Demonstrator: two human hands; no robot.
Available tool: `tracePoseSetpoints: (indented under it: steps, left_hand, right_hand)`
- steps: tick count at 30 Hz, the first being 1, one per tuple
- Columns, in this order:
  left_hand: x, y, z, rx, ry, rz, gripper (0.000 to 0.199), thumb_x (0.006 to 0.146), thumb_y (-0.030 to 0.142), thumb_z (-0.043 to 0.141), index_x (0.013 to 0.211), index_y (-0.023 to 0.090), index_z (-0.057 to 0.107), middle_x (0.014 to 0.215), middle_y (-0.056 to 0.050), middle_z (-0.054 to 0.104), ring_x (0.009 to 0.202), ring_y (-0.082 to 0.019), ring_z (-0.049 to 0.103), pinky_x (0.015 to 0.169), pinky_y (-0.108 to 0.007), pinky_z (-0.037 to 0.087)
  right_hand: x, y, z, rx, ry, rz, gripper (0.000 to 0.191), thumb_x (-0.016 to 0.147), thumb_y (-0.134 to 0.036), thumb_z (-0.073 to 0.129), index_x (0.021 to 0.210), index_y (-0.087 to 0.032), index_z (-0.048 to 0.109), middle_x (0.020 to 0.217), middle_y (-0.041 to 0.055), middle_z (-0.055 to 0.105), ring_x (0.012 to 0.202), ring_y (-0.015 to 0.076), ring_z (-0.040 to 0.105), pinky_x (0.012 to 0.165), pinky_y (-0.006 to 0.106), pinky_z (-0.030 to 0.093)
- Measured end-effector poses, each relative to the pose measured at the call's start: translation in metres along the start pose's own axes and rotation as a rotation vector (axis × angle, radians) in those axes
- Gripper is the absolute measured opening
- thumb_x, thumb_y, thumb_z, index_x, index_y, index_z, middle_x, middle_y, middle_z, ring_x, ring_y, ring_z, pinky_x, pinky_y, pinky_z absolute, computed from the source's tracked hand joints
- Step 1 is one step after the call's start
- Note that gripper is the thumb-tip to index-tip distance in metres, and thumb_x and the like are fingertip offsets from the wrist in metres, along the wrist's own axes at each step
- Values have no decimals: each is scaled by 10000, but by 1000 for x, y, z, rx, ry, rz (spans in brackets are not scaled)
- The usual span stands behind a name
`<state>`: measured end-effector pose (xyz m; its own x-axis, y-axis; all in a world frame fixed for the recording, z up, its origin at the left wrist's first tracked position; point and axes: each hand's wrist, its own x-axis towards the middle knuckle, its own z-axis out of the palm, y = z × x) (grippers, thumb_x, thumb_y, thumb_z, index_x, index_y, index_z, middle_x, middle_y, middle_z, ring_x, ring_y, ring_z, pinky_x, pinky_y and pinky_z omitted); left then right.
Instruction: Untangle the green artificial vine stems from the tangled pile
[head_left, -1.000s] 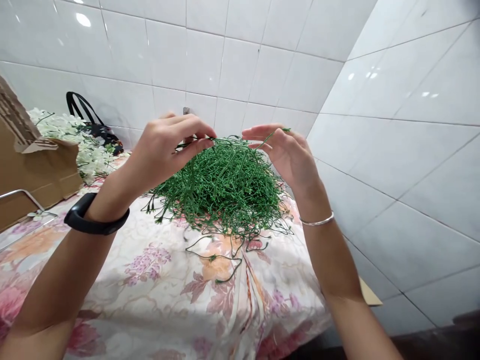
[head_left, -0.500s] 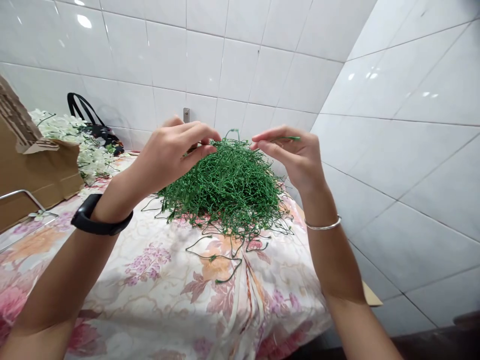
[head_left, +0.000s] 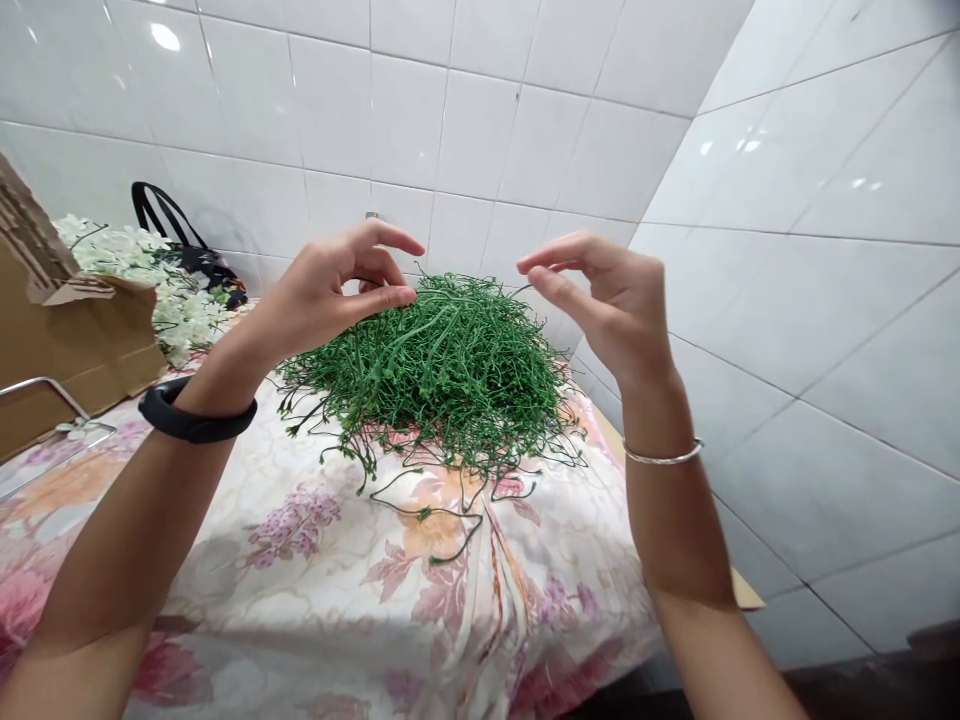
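A heap of thin green artificial flower stems lies tangled on the table. Above its left side is my left hand, index finger lifted away from the thumb. A stem seems to pass between that thumb and the curled fingers behind it; the grip is partly hidden. To the right, my right hand pinches the end of a thin green stem between thumb and fingertips. This stem runs leftward over the heap. Several stems with small budded tips hang at the heap's front left.
A floral tablecloth covers the table. At left stand a torn cardboard box, white artificial flowers and a dark bag. A bent metal rod lies by the box. Tiled walls close the back and right.
My left index finger has lifted from the thumb. My right hand has shifted slightly right, and the stem end behind its fingers no longer shows. More stems spread at the heap's front left.
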<state>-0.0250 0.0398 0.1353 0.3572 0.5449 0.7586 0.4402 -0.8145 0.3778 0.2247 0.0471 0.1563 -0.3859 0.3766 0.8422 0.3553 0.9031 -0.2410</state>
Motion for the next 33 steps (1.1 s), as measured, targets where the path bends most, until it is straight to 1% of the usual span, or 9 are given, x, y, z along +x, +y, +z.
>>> tracePoseSetpoints:
  steps: [5,7,11,14,17,23,26,30,33]
  left_hand:
    - [2,-9,3,2,-14,-8,353,733,240,590,1071,173,514,704,-3,598,642,-108,561,584,-229,439]
    - [2,-11,3,-39,-20,-11,356,738,255,587,1077,174,510,707,-6,595,649,-108,557,582,-228,434]
    - [2,-11,2,-161,-45,-32,365,745,278,582,1089,188,503,709,-9,580,636,-97,537,548,-218,417]
    - [2,-10,1,-193,-38,-54,346,751,274,571,1081,191,510,709,-11,570,638,-100,546,542,-221,422]
    - [1,-7,0,-196,-21,-81,329,752,267,562,1070,195,517,720,-15,572,668,-113,568,564,-232,446]
    - [1,-5,0,-201,-4,-125,315,761,231,545,1073,193,522,738,-23,580,686,-119,575,592,-240,454]
    - [2,-6,2,-147,-2,-160,313,769,247,538,1076,189,517,758,-29,592,691,-122,571,596,-242,453]
    - [4,-3,8,1,50,-208,296,800,357,495,1027,172,539,850,-49,611,753,-132,564,612,-237,440]
    - [4,2,13,13,12,-180,337,814,429,446,998,167,553,943,-57,612,845,-144,560,679,-248,437]
  right_hand:
    - [0,6,8,-136,-163,-30,162,777,-307,539,837,-176,611,835,18,619,801,125,571,770,306,455]
    - [0,8,11,-144,-190,-42,220,768,-340,541,903,-173,591,883,24,615,837,132,568,791,309,452]
    - [0,10,14,-215,-192,-84,396,743,-387,558,1089,-200,504,1076,49,550,1005,172,511,866,348,426]
    - [0,10,14,-328,-160,-117,387,726,-398,576,1070,-232,517,1172,56,474,1128,219,417,938,417,362]
    - [0,10,13,-393,-128,-135,342,732,-387,569,1043,-247,535,1223,52,423,1168,245,368,963,466,318]
    - [-1,10,16,-400,-178,-146,309,779,-304,509,1081,-247,538,1190,26,492,1129,211,409,935,417,337]
    - [-1,12,20,-408,-186,-138,234,818,-274,450,1007,-233,581,1062,14,585,1020,178,497,918,387,326]
    - [-2,17,27,-415,-194,-133,214,843,-268,413,874,-201,614,917,3,641,874,138,565,889,340,315]
    - [-2,18,32,-409,-212,-160,200,845,-272,418,874,-202,603,908,0,637,864,126,560,866,314,316]
